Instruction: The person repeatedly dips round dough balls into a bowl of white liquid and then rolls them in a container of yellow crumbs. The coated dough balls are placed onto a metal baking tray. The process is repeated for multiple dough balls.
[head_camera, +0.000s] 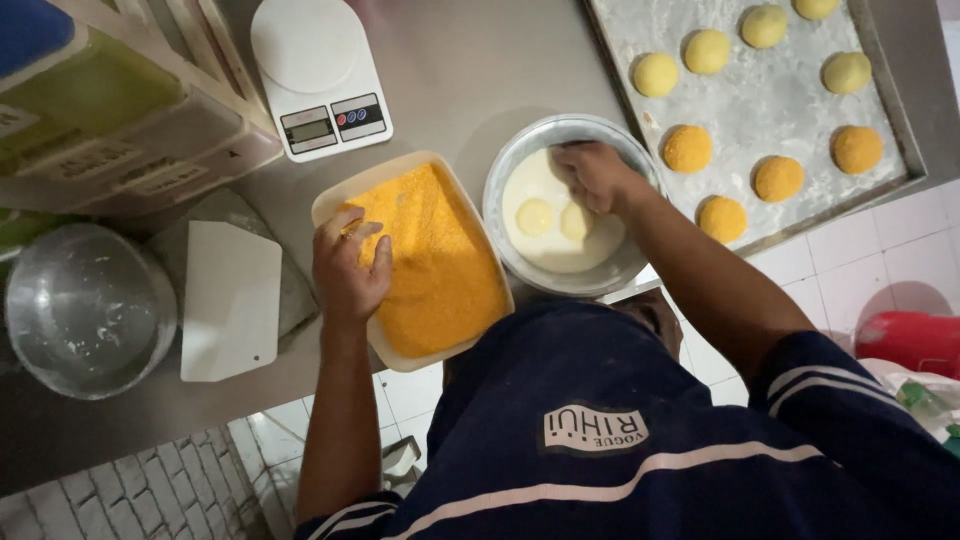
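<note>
Views: I have one, the head camera.
Position: I sit above the desk (470, 70).
Facing: steeply downward, past the torso.
Distance: close, arm's reach.
Overlap: no second view.

the breadcrumb tray (340, 200) is the landmark: right of it the batter bowl (520, 150) with 2 dough balls (535, 217) inside, behind it the scale (318, 75), left of it the scraper (231, 300), far right the baking sheet (760, 100).

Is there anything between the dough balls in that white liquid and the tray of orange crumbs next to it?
Nothing visible. The metal bowl sits right beside the crumb tray, rims nearly touching. The right hand is in the bowl by two dough balls; the left hand rests on the crumbs.
</note>
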